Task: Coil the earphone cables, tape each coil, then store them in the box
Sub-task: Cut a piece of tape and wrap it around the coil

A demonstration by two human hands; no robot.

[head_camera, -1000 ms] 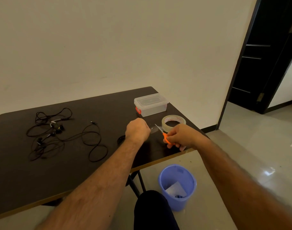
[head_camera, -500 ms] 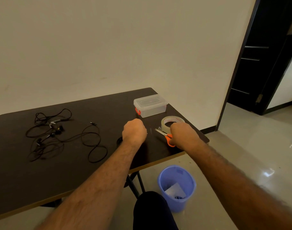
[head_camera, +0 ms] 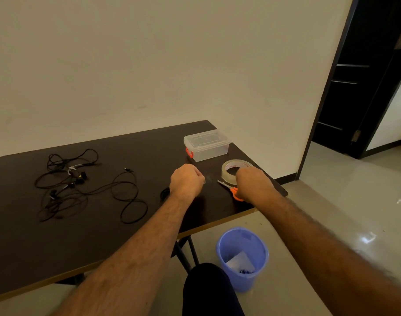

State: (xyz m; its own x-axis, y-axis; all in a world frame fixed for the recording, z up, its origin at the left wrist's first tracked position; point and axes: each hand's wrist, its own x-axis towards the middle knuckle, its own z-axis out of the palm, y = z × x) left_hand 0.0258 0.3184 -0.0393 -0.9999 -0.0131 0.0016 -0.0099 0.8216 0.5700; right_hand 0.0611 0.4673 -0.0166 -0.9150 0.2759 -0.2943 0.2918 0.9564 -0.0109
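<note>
Grip: left hand (head_camera: 186,180) pinches a tape strip (head_camera: 206,179); right hand (head_camera: 251,182) rests on scissors (head_camera: 231,190).
Risk: strip could fold onto itself.

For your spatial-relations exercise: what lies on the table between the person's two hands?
In the head view, the scissors lie between the left hand and right hand, blades toward the left hand, orange handles by the right; otherwise bare dark table.

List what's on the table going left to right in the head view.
Tangled earphone cables → left hand → scissors → right hand. The box and tape roll overlap these sideways, so I leave them out.
</note>
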